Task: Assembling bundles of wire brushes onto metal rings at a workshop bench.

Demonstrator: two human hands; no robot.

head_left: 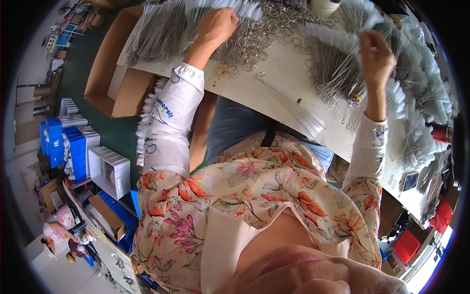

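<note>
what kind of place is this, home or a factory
Most likely a small factory or assembly workshop. The white worktable is heaped with bundles of thin metal wire pieces and loose metal rings, which both hands sort, and blue plastic bins and open cardboard boxes crowd the floor beside it.
</note>
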